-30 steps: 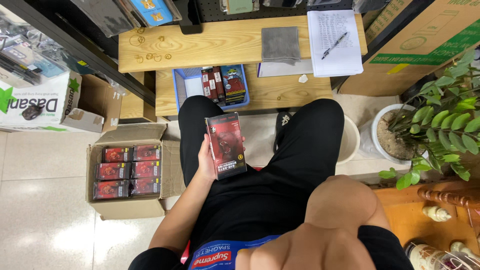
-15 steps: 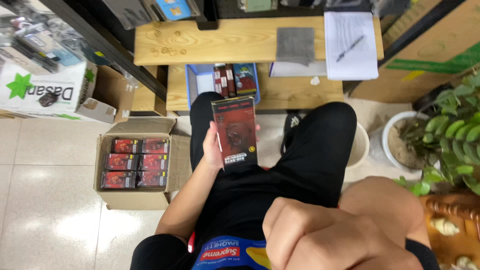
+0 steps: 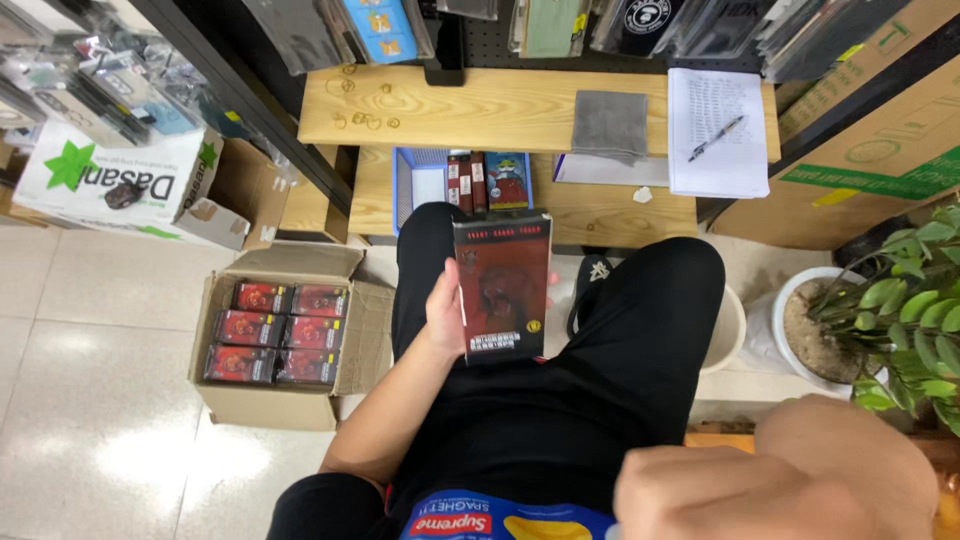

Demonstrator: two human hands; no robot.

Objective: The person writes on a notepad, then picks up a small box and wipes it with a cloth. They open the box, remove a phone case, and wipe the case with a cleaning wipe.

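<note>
The left hand (image 3: 447,312) holds a flat dark-red box (image 3: 501,287) upright over the lap, thumb along the box's left edge; the fingers wrap behind it, so only their tips peek out at the right edge. The box's printed face is turned up toward the camera, with its picture too dark to make out. The right hand (image 3: 770,475) sits blurred and very close to the lens at the lower right, cut off by the frame's bottom edge; whether it is open or closed cannot be told, and nothing shows in it.

On the floor to the left stands an open cardboard carton (image 3: 280,405) with six similar red boxes (image 3: 275,331) lying flat in two columns of three. Ahead, a wooden worktop (image 3: 450,110) carries a folded grey cloth (image 3: 609,124) and a pad of paper (image 3: 718,133) with a pen (image 3: 714,138) lying on it. On the lower shelf, a blue tray (image 3: 420,182) holds a few more boxes standing on edge, partly hidden by the knee. A potted plant (image 3: 905,320) is cut off at the right edge.
</note>
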